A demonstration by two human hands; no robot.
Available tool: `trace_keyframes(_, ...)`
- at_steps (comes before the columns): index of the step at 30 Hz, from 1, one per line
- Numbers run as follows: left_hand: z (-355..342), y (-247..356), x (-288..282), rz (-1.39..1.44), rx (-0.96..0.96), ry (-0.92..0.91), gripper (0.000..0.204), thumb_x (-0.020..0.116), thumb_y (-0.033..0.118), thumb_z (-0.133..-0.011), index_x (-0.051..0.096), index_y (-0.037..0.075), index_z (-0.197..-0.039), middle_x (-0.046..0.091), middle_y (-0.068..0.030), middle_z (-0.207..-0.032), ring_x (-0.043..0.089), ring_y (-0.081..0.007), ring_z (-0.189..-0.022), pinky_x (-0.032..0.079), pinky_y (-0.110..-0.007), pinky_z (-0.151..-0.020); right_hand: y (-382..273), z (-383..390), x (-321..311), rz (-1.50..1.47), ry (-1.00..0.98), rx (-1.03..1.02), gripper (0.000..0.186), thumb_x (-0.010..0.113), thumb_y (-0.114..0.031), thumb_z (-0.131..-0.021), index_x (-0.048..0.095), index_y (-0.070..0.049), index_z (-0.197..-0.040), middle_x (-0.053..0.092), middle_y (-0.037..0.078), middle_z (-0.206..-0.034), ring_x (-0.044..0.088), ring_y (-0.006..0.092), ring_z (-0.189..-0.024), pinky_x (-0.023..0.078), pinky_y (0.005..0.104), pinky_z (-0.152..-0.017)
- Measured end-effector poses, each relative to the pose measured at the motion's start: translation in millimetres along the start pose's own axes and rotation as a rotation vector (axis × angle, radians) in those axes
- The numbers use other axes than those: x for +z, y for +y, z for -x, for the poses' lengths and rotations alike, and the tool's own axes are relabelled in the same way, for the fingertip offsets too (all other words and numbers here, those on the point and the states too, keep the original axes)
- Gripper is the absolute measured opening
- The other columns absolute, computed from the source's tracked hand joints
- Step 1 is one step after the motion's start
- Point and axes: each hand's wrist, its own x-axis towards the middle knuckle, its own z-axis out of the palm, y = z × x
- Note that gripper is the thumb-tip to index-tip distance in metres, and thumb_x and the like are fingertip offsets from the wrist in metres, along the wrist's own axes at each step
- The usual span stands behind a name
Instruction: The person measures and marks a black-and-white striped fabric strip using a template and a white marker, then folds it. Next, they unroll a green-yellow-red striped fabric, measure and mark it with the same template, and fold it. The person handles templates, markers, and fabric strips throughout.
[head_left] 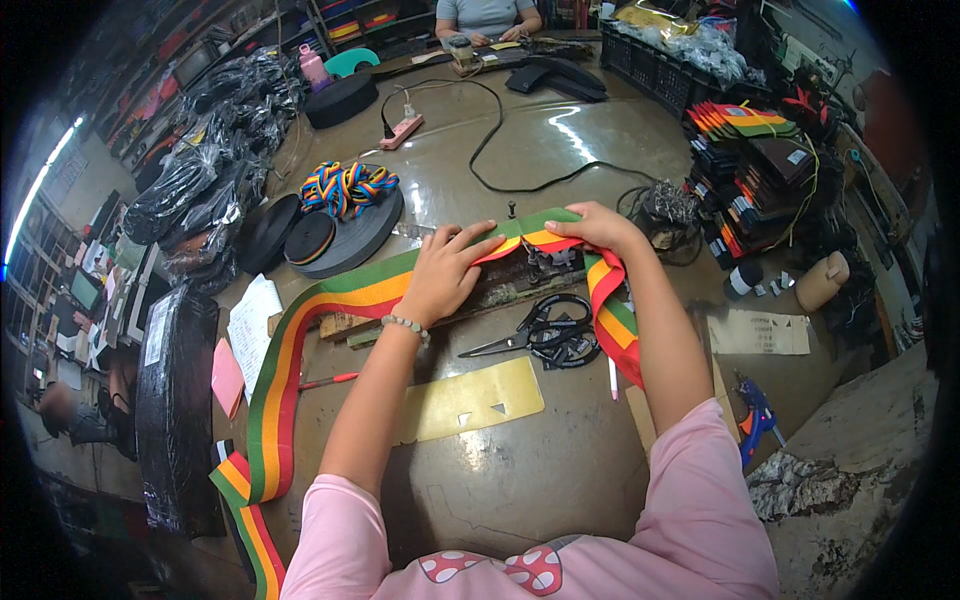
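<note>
A long webbing strap [272, 400] in green, yellow and red stripes loops from the lower left up across a wooden block [345, 325] at the table's middle. My left hand [445, 272], fingers bent over the band, grips it near the block's centre. Farther right, my right hand [598, 230] pinches the same strap between thumb and fingers. Its short end folds down beside my right forearm. A small metal fixture [555, 262] sits under the band between my hands, partly hidden; a dark bolt [512, 210] stands just behind. Black-handled scissors [545, 335] lie in front of the block.
A yellow card template [475, 400] lies nearest me. Webbing rolls [350, 235] and a multicoloured cord bundle [348, 188] sit left. A pink power strip [402, 132] trails a black cable. Stacked goods [750, 170] and a blue glue gun [757, 420] are right. Another person [487, 18] sits opposite.
</note>
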Motion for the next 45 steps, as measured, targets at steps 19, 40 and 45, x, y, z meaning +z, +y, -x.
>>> trace_keyframes(19, 0.4, -0.6, -0.3, 0.07, -0.031, -0.031, 0.053, 0.053, 0.01, -0.083, 0.059, 0.015, -0.135, 0.053, 0.0009, -0.144, 0.048, -0.0306, -0.117, 0.036, -0.041, -0.105, -0.1, 2.5, -1.1, 0.004, 0.002, -0.006, 0.037, 0.078, -0.038, -0.085, 0.071, -0.006, -0.104, 0.063, -0.006, -0.073, 0.046, 0.004, -0.053, 0.034, 0.0221, -0.047)
trace_keyframes(40, 3.5, -0.7, -3.5, 0.096, 0.012, -0.037, 0.052, 0.052, 0.01, -0.082, 0.061, 0.015, -0.133, 0.055, 0.0015, -0.142, 0.049, -0.03, -0.116, 0.037, -0.041, -0.104, 1.3, 6.9, -4.8, 0.091, -0.011, -0.009, 0.038, 0.079, -0.037, -0.084, 0.072, -0.005, -0.103, 0.066, 0.0, -0.08, 0.052, 0.0078, -0.061, 0.041, 0.0257, -0.055)
trace_keyframes(45, 5.4, 0.0, -5.1, 0.129, 0.019, -0.051, 0.051, 0.051, 0.009, -0.082, 0.061, 0.015, -0.132, 0.056, 0.0008, -0.141, 0.049, -0.0294, -0.117, 0.036, -0.041, -0.105, 0.7, 10.3, -5.4, 0.12, -0.021, -0.003, 0.036, 0.079, -0.034, -0.085, 0.072, -0.004, -0.103, 0.069, 0.001, -0.084, 0.056, 0.0075, -0.066, 0.045, 0.0246, -0.059)
